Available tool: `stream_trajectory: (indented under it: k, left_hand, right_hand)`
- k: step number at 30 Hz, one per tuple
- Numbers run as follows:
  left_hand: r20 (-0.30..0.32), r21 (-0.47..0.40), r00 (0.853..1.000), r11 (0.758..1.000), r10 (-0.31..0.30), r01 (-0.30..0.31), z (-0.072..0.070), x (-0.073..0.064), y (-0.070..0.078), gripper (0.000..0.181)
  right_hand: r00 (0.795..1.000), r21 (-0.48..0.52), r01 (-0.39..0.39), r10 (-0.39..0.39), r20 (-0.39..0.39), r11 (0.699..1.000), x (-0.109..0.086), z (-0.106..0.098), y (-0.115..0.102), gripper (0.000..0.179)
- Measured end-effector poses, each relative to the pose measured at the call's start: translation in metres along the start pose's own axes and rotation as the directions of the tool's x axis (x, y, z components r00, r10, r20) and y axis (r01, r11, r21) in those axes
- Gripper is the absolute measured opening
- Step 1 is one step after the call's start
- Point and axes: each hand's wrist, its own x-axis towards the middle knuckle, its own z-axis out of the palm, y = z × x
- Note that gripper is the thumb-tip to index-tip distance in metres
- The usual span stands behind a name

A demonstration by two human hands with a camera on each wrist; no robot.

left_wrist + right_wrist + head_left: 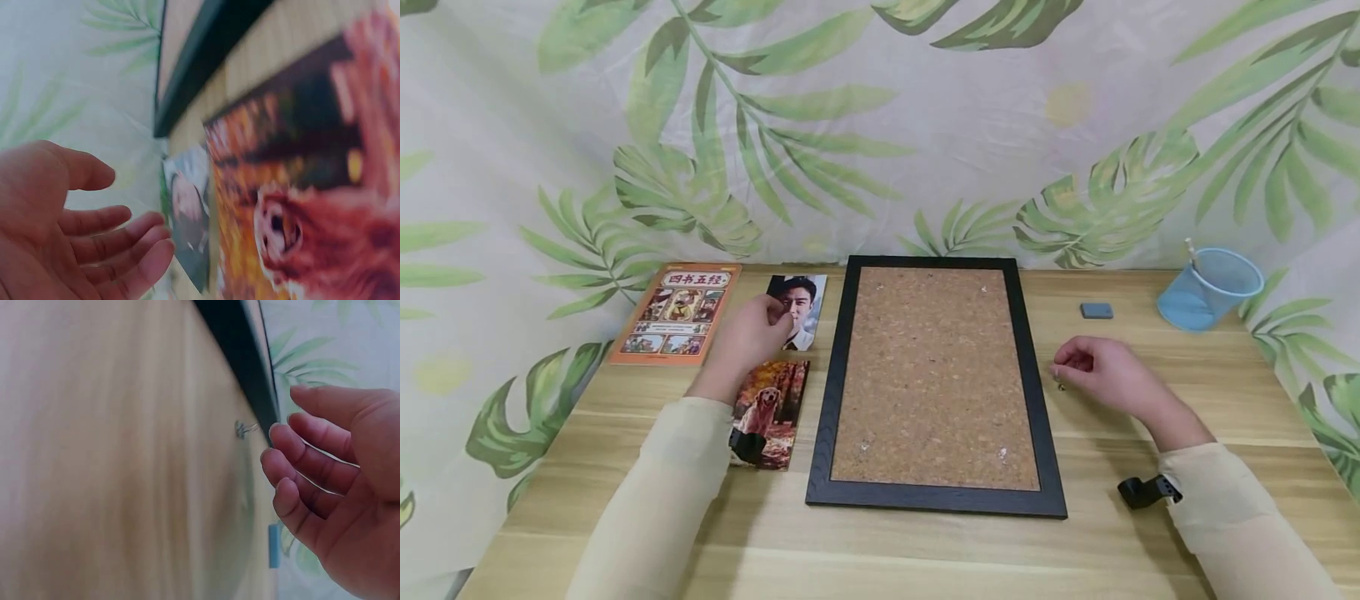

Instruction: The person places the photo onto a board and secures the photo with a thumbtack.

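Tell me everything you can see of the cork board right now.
The cork board has speckled brown cork inside a black rectangular frame that looks like grained wood. Small whitish spots sit near its four corners, too small to identify. It lies flat on the wooden table, long sides running near to far, between the two photos and the right hand. Neither that hand nor the left hand appears to touch it.

Portrait photo (807, 310) flat beside framed corkboard (936, 375)
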Motion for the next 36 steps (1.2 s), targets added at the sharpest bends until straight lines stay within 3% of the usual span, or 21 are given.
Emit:
stream_trajectory:
  k: [5,9,13,17,21,26,32,36]
  left_hand:
    - [0.085,0.053,0.993,0.996,-0.081,0.077,-0.001,0.017,-0.015,0.077]
    - [0.126,0.146,0.981,0.981,-0.148,0.129,0.002,0.026,-0.02,0.1]
    - [0.142,0.24,0.974,0.961,-0.176,0.139,0.005,0.031,-0.021,0.1]
    - [0.135,0.26,0.975,0.956,-0.177,0.138,0.007,0.034,-0.023,0.094]
    - [0.114,0.205,0.983,0.971,-0.147,0.121,0.006,0.036,-0.028,0.088]
    - [0.081,0.036,0.991,0.994,-0.107,0.105,0.005,0.035,-0.036,0.07]
    - [0.081,-0.106,0.991,0.988,-0.102,0.11,0.004,0.03,-0.041,0.069]
    - [0.045,-0.195,0.996,0.977,-0.075,0.082,0.005,0.028,-0.041,0.072]
  right_hand:
    - [0.999,0.021,-0.005,0.004,0.044,1.0,-0.001,0.005,0.011,0.01]
    - [0.999,0.021,-0.004,0.003,0.049,1.0,0.0,0.007,0.014,0.011]
    - [0.998,-0.01,0.008,-0.007,0.061,1.0,0.002,0.009,0.014,0.011]
    - [0.998,-0.038,0.014,-0.011,0.064,0.999,0.004,0.009,0.012,0.01]
    - [0.998,-0.044,-0.006,0.009,0.062,0.999,0.004,0.007,0.011,0.01]
    - [0.997,-0.068,-0.044,0.048,0.06,0.997,0.007,0.007,0.01,0.012]
    - [0.997,-0.093,-0.037,0.043,0.059,0.995,0.007,0.008,0.009,0.013]
    - [0.999,-0.078,-0.025,0.027,0.032,0.997,0.005,0.007,0.008,0.013]
